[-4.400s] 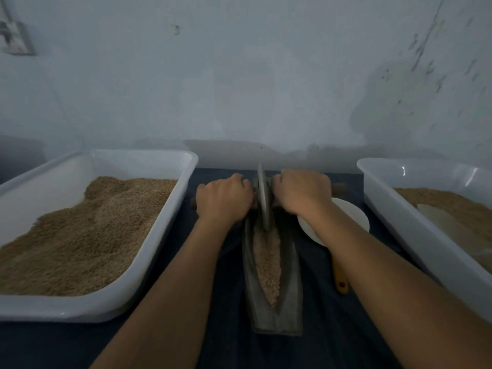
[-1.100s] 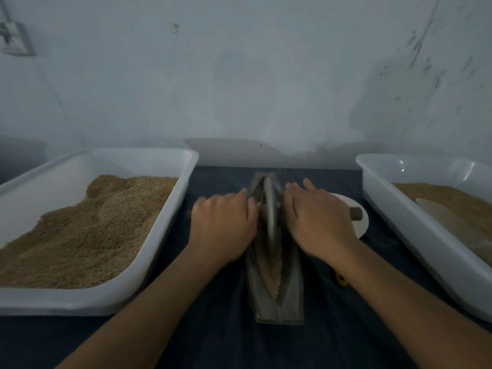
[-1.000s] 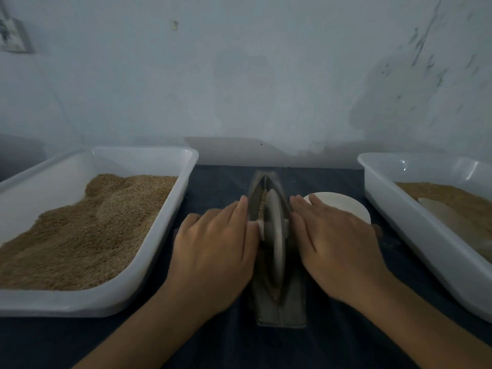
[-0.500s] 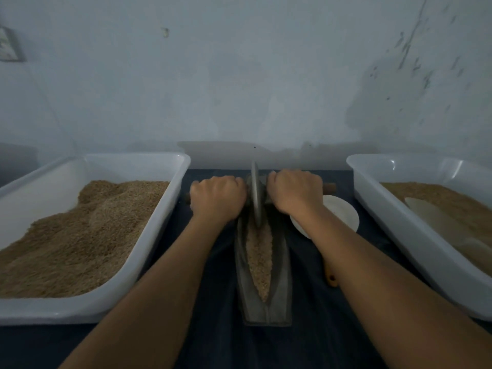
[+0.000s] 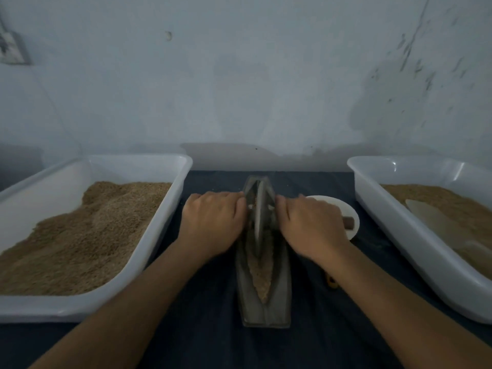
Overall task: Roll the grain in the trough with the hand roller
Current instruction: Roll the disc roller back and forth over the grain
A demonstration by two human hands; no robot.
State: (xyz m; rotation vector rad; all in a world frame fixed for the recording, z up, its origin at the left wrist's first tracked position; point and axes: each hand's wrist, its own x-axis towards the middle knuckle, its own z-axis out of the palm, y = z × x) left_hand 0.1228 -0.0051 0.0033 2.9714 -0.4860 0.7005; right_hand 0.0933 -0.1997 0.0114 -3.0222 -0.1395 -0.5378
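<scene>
Both hands lie flat, fingers straight, palms pressing the axle: left hand (image 5: 213, 225) and right hand (image 5: 311, 227) flank the hand roller (image 5: 258, 217), whose disc stands upright in the grain (image 5: 262, 275) mid-trough (image 5: 279, 310).

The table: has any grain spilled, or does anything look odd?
No clear spill. The grain lies inside the trough, and the trays hold theirs. A few pale specks dot the cloth near the trough's far end, too small to identify.
</scene>
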